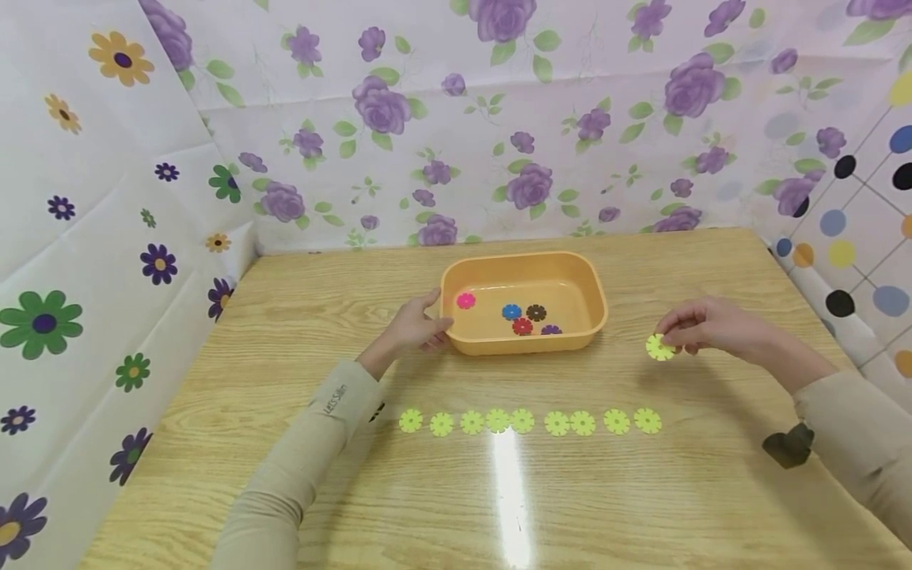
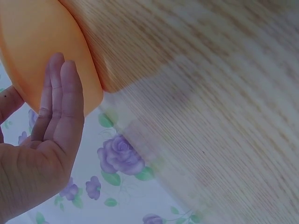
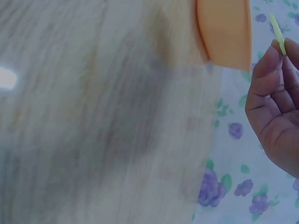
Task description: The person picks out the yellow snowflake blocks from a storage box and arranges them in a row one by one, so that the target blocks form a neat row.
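Observation:
My right hand (image 1: 701,326) pinches a thin yellow-green notched plastic disc (image 1: 659,347) between thumb and fingertips, above the table to the right of the basin. In the right wrist view the same disc (image 3: 277,33) appears edge-on. At the left end of the orange basin (image 1: 527,345), my left hand (image 1: 412,323) holds the rim, thumb over the edge. Its other fingers (image 2: 70,88) lie long against the outer wall in the left wrist view. Inside the basin are several notched discs: pink (image 1: 466,301), blue (image 1: 511,312), dark brown (image 1: 537,313), red (image 1: 522,326) and purple (image 1: 552,330).
Several yellow-green discs (image 1: 556,423) lie in a row across the wooden table (image 1: 342,507), in front of the basin. A few of them touch or overlap. Flower-printed sheets (image 1: 456,127) hang behind and at the left; a dotted sheet (image 1: 869,261) hangs at the right.

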The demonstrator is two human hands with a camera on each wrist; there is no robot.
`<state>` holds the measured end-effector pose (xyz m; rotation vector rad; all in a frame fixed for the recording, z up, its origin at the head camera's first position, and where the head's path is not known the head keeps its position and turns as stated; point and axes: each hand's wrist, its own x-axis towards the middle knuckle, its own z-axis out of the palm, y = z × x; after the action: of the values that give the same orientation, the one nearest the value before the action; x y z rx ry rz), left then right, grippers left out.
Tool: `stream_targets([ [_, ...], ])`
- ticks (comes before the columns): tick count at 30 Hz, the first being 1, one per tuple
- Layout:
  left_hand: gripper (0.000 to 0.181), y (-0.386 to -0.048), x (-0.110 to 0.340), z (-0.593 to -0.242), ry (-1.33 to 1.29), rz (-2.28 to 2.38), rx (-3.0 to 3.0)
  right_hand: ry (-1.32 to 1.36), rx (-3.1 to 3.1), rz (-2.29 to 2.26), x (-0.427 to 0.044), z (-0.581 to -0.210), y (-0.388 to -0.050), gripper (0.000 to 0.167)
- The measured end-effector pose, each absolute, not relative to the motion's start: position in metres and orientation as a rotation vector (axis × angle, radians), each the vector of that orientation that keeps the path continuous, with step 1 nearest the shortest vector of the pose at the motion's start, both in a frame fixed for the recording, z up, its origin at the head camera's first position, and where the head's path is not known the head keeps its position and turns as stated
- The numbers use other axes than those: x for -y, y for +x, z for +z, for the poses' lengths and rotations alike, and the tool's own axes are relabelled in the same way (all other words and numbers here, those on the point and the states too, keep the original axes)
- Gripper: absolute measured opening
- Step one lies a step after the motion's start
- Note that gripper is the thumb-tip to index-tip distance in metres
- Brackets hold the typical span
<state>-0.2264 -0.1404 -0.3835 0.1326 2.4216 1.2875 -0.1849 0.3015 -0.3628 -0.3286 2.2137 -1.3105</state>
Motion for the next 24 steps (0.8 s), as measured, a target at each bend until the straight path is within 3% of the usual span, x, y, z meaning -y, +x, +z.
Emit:
stream_targets([
  [14,0.068,-0.228,0.14,-0.384,0.132,1.309,-2.409,-0.543,-2.022,-1.119,-0.318,-0.411,-0.167,0.016],
  [24,0.069,-0.228,0.14,-0.385,0.133,1.314,-2.404,-0.544,-2.037,-1.081,-0.317,-0.415,-0.163,0.013],
])
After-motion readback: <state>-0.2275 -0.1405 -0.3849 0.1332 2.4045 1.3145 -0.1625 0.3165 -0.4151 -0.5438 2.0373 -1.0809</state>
